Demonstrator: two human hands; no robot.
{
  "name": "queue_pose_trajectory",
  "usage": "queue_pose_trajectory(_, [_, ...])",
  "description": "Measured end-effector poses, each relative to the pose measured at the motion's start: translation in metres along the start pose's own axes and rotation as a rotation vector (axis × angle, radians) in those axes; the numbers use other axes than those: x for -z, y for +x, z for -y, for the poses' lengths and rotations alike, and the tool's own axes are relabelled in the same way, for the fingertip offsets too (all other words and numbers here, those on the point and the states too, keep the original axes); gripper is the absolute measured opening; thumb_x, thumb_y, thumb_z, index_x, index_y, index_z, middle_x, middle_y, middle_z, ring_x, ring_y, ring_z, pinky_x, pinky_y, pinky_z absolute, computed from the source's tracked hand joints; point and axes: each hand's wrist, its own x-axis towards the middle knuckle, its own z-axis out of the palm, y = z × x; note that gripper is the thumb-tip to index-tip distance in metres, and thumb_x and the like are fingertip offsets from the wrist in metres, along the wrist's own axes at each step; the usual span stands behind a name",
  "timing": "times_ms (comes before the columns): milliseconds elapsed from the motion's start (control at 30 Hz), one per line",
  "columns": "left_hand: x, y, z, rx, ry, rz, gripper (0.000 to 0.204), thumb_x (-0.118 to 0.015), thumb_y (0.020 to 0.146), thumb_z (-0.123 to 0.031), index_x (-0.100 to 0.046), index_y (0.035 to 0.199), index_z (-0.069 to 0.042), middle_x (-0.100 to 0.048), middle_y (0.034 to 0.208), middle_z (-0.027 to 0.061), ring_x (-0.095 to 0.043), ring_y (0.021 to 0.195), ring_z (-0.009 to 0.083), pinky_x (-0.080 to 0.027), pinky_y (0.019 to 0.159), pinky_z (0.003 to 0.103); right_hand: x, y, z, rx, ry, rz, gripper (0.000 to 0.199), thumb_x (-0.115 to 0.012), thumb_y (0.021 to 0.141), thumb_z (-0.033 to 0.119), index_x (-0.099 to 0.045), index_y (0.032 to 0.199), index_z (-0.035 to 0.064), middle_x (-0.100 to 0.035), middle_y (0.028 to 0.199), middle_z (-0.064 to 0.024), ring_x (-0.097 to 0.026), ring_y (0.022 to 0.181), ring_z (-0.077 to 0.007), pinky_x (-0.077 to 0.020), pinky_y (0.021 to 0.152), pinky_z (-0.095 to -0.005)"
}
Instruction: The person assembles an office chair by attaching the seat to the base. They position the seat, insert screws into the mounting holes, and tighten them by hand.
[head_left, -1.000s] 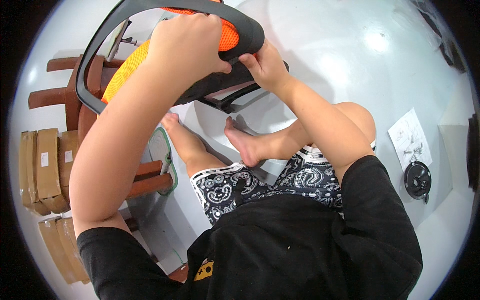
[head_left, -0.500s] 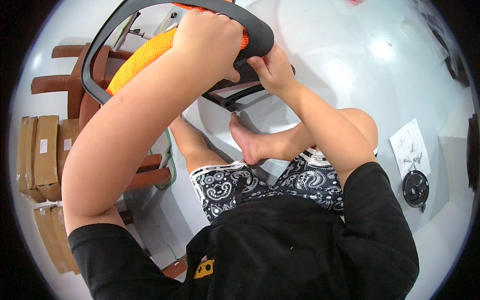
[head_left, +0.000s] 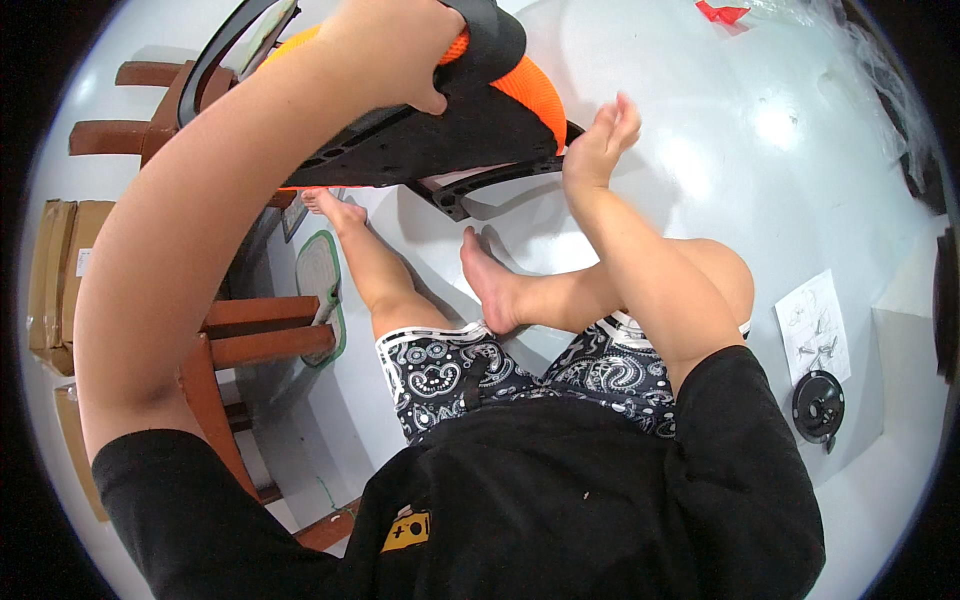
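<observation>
An orange mesh office chair part [head_left: 535,100] with a black underside panel [head_left: 420,140] is tipped up in front of me at the top. My left hand [head_left: 405,50] is wrapped over its black loop armrest [head_left: 495,45], thumb toward me; the fingers are partly cut off by the picture's edge. A curved black frame piece [head_left: 505,180] lies below the panel, close to the floor. To the right of the chair part, my right hand [head_left: 598,145] is raised with its fingers stretched out, holding nothing. It is near the end of the frame piece.
Brown wooden furniture [head_left: 265,330] with jutting legs stands at the left, beside cardboard boxes [head_left: 55,280]. On the right lie a printed sheet [head_left: 812,325] and a round black plastic part [head_left: 818,405]. A red scrap [head_left: 722,12] and clear plastic wrap [head_left: 870,75] are at the far right.
My right hand has let go of the armrest and moved right and down. The chair part has tilted, so more of its black underside and orange edge shows. My left hand still holds it.
</observation>
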Motion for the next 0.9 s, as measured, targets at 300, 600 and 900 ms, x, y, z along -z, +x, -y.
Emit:
queue_pose_trajectory(300, [-0.049,-0.002,0.064,0.015,0.115,-0.475,0.058,-0.078,0.053,-0.038,-0.058,0.094,-0.002,-0.062,0.084,0.0170,-0.062,0.080,0.0320,-0.050,0.073,0.038,-0.011,-0.073,-0.037,-0.210,-0.173,0.133,0.061,-0.056,0.080,0.026,-0.031,0.129,-0.0005,-0.029,0.129,-0.0238,-0.026,0.122,-0.0378,-0.0189,0.104,-0.0444])
queue_pose_trajectory(600, [-0.062,-0.062,0.131,0.102,-0.005,-0.562,0.061,-0.079,0.053,-0.036,-0.056,0.095,0.003,-0.059,0.089,0.0210,-0.057,0.086,0.0364,-0.045,0.078,0.041,0.002,-0.145,-0.080,-0.380,-0.425,1.166,0.067,-0.043,0.089,0.043,-0.023,0.135,-0.0020,-0.026,0.138,-0.0276,-0.036,0.122,-0.0396,-0.0293,0.100,-0.0397])
queue_pose_trajectory(900, [-0.057,-0.105,0.123,0.104,-0.290,-0.507,0.058,-0.079,0.055,-0.030,-0.058,0.099,0.003,-0.062,0.085,0.0199,-0.060,0.082,0.0328,-0.045,0.078,0.038,0.009,-0.142,-0.035,-0.243,-0.402,1.081,0.047,-0.029,0.096,0.038,-0.048,0.114,-0.0002,-0.055,0.109,-0.0248,-0.051,0.103,-0.0399,-0.0387,0.089,-0.0376])
